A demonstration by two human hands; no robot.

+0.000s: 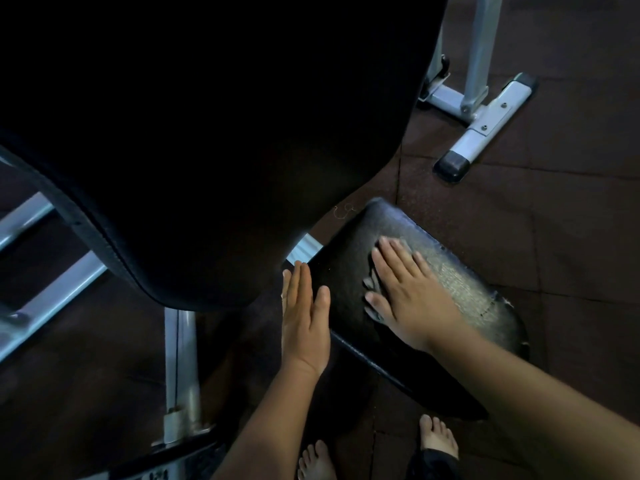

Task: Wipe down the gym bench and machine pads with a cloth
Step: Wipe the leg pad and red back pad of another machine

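On the small seat pad (457,282), right hand (408,292) presses the grey cloth (373,285) flat, fingers straight and slightly spread; left hand (304,317), fingers straight and together, rests at its edge; advise overlapping strokes toward the dull far end, with even pressure.

Right hand (412,299) flat on cloth (373,285) atop seat pad (460,275), left hand (304,317) straight-fingered alongside

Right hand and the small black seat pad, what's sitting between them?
A crumpled grey cloth, pressed onto the seat pad by the flat right hand; its edges poke out beside the fingers in the head view.
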